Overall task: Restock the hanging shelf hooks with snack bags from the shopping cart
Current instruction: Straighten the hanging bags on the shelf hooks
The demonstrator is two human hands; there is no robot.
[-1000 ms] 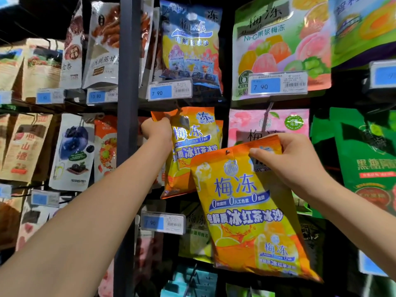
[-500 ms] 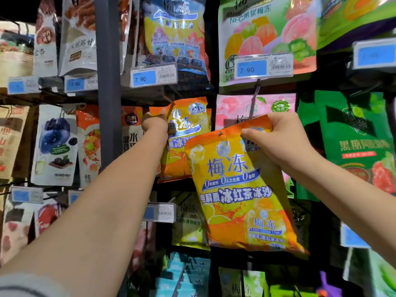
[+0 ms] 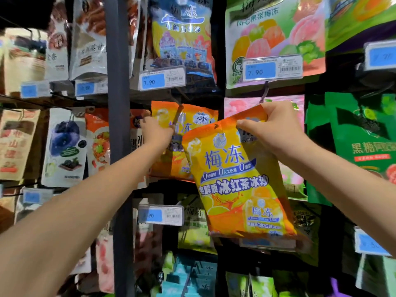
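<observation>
While the right hand (image 3: pixel 276 130) pinches an orange snack bag (image 3: pixel 237 183) in its grip by the top edge, the left hand (image 3: pixel 157 131) grips a hanging orange bag (image 3: pixel 199 118) just left.

Left grip (image 3: pixel 157 131) and right grip (image 3: pixel 276 128) bare, both forearms bare throughout

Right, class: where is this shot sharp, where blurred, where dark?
Head view: the orange bag in the right hand is sharpest, print readable. Head view: the left hand gripping the hanging bag is softer, brown packets at the left edge smeared. Head view: far-right price tag unreadable; gaps between rows go dark.
</observation>
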